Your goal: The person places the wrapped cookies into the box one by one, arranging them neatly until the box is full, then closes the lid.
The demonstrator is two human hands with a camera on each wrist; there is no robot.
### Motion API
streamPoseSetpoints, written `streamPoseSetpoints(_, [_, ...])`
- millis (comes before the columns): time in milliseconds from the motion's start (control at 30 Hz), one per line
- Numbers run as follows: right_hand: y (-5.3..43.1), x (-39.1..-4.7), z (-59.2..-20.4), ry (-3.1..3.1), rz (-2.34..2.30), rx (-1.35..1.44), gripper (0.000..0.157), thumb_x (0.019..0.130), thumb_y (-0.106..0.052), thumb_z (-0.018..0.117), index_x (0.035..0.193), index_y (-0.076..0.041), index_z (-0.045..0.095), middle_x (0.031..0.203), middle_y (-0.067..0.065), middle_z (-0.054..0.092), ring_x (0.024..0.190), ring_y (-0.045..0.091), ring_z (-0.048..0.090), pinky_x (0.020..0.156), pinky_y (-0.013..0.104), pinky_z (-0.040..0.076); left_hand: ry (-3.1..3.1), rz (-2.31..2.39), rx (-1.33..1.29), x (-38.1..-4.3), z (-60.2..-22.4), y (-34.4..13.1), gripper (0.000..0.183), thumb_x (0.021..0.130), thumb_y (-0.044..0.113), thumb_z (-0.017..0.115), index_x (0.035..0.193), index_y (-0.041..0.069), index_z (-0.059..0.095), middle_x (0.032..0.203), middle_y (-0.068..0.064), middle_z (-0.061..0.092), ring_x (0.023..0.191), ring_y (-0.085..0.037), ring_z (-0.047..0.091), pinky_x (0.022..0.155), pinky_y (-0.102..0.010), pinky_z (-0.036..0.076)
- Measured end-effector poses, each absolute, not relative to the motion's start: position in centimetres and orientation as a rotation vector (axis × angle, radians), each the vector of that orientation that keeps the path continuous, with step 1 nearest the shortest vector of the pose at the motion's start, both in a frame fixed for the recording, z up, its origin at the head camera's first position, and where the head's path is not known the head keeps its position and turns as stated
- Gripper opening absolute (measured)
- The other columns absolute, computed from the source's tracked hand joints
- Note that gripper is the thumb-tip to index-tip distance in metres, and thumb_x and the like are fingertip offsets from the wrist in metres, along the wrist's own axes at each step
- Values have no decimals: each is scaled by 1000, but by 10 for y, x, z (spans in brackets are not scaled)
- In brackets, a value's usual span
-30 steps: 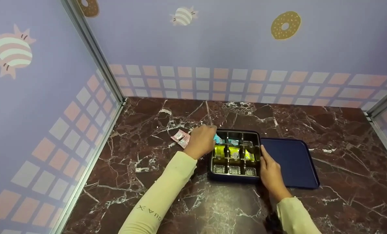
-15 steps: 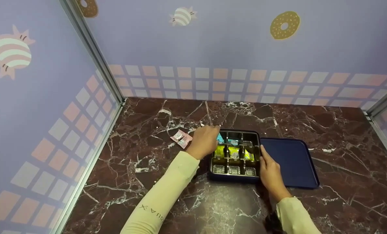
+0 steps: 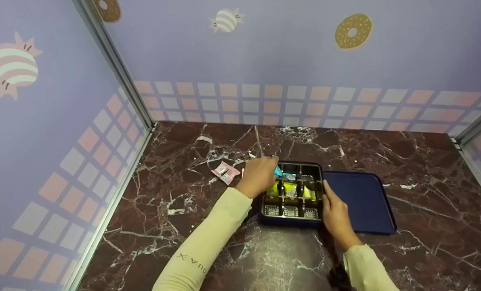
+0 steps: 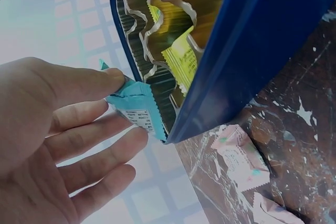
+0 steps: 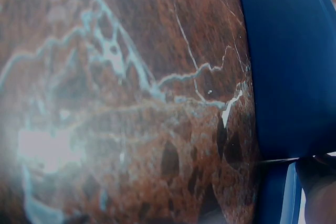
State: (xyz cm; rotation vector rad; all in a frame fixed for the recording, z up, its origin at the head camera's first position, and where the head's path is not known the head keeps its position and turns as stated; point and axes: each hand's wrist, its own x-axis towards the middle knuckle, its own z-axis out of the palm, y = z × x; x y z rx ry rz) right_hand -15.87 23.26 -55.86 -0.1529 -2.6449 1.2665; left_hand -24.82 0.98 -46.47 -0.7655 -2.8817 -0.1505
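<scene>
Change over the last half second: the left hand (image 3: 258,176) has shifted slightly right, further over the box (image 3: 293,222), baring more of the pink packets (image 3: 225,173). The right hand (image 3: 336,210) has not visibly moved.

Position: the teal packet (image 4: 137,104) is at the box's back-left corner, by the rim; contact with the rim cannot be told. The box stands in from the back edge of the surface (image 3: 183,218), roughly midway between its left and right edges. The pink packets lie on the surface towards its left edge, the lid (image 3: 365,202) towards its right edge, just beside the box.

Hands: apart from each other. Left pinches the teal packet near one end between thumb and fingers. Right rests along the box's right wall, visible fingers straight.

Compartments: another teal packet (image 3: 290,176) in the back row, middle; yellow packets (image 3: 291,190) across the middle row.

Handling (judged): teal packet light, wrapper thin and slick, contents perhaps firm. A pinch across the flat body should slip less than one on the crimped end; hard squeezing could crush it. Box likely light and stiff, apt to slide if nudged; best braced low on its side walls.
</scene>
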Motion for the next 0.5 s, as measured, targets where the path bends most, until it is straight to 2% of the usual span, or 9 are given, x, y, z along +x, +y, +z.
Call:
streamPoseSetpoints(233, [233, -158, -559, -2678, 1251, -129, 48, 102, -10, 42, 150, -10, 35, 147, 22, 42, 135, 39, 43, 110, 52, 36, -2887, -167, -797, -248, -463, 17, 28, 80, 25, 76, 101, 11, 64, 88, -6, 74, 72, -27, 70, 60, -41, 55])
streamPoseSetpoints(500, [233, -158, -559, -2643, 1254, -127, 48, 101, -8, 44, 148, -8, 38, 144, 22, 45, 132, 38, 46, 110, 51, 37, -2874, -135, -803, -247, -460, 25, 33, 81, 28, 76, 107, 13, 65, 91, -4, 74, 72, -26, 70, 60, -41, 56])
